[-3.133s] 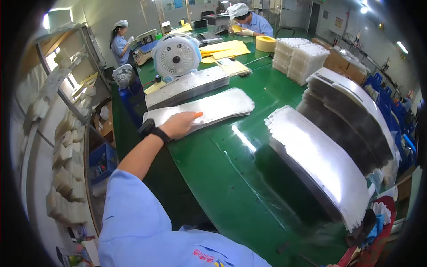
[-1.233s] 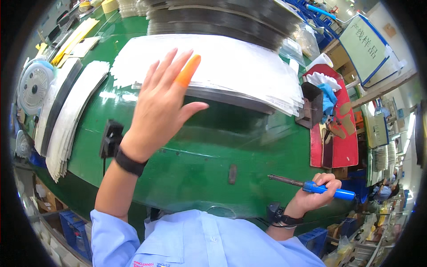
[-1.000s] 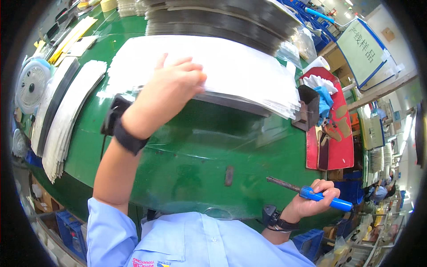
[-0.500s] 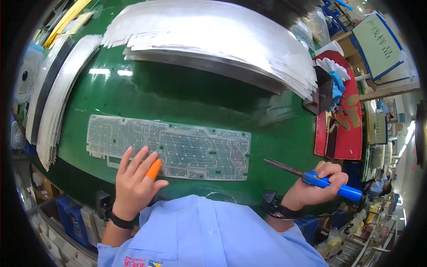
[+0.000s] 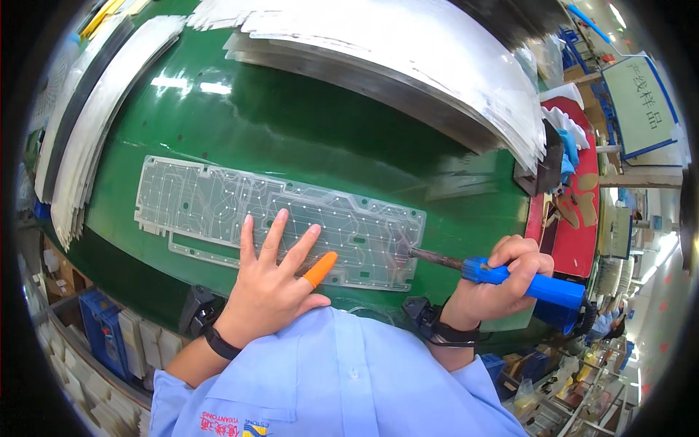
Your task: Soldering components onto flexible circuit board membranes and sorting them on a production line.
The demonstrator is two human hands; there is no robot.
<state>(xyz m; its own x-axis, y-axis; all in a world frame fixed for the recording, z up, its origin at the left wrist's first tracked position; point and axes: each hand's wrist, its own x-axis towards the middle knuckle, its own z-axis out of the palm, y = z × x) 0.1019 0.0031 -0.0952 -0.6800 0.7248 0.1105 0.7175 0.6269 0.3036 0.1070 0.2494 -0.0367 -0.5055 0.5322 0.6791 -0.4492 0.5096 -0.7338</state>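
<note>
A clear keyboard membrane sheet (image 5: 218,200) lies flat on the green table (image 5: 306,146). My left hand (image 5: 273,280) presses down on its near edge with fingers spread; an orange finger cot covers one fingertip. My right hand (image 5: 502,280) grips the blue handle of a soldering iron (image 5: 524,280). The iron's dark metal tip touches the right end of the sheet.
A large fanned stack of white and grey sheets (image 5: 408,65) fills the far side of the table. Another stack (image 5: 80,153) lies along the left edge. A red mat (image 5: 575,218) and a black block (image 5: 542,164) sit to the right. Bins stand below the table's left.
My left hand has slid up onto the sheet and spread flat on it. My right hand brought the iron's tip leftward onto the sheet's right end.
</note>
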